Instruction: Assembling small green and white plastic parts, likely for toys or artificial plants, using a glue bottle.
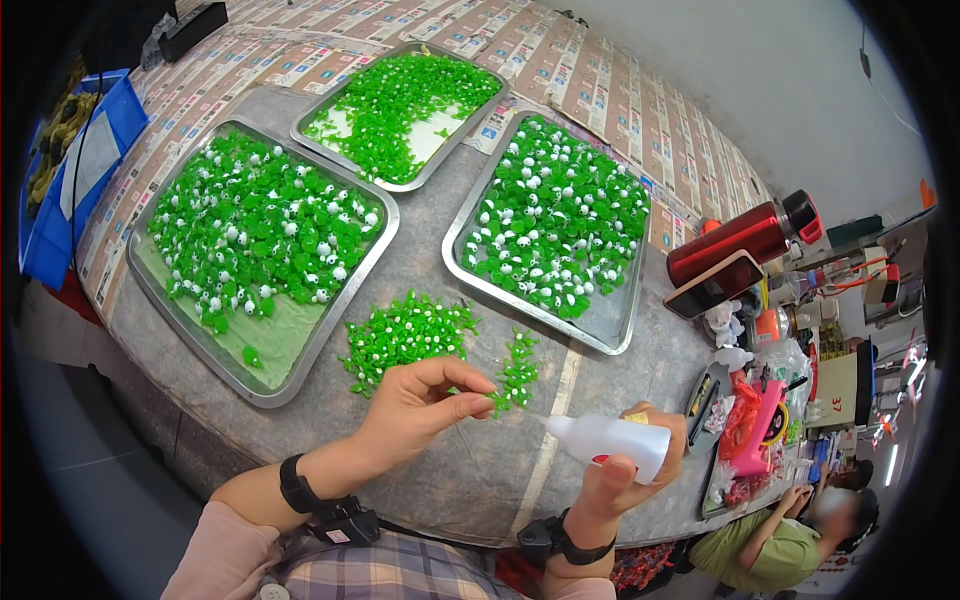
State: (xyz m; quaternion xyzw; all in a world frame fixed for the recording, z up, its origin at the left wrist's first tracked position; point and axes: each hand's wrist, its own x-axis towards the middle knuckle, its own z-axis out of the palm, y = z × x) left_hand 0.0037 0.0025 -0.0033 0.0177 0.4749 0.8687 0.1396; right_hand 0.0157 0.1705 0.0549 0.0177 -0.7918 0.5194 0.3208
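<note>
My left hand (pixel 425 400) is closed in a pinch, thumb against forefinger. Whatever is between those fingertips is too small to make out; bits of green show right beside them. In my right hand (pixel 640 475) lies a white squeeze bottle (pixel 600 440) with a thin nozzle, tilted so its tip points at the left fingertips. Just beyond the left hand is a heap of small green pieces with white dots (pixel 408 340). A smaller cluster of the same green pieces (pixel 518 368) lies to its right on the grey tabletop (pixel 450 490).
Metal trays of green pieces with white balls stand at left (pixel 290 385) and right (pixel 625 335); a tray of plain green pieces (pixel 478 112) is behind. A red flask (pixel 735 240), phone (pixel 712 285) and pink glue gun (pixel 757 430) are at right. A person (pixel 765 545) sits beyond.
</note>
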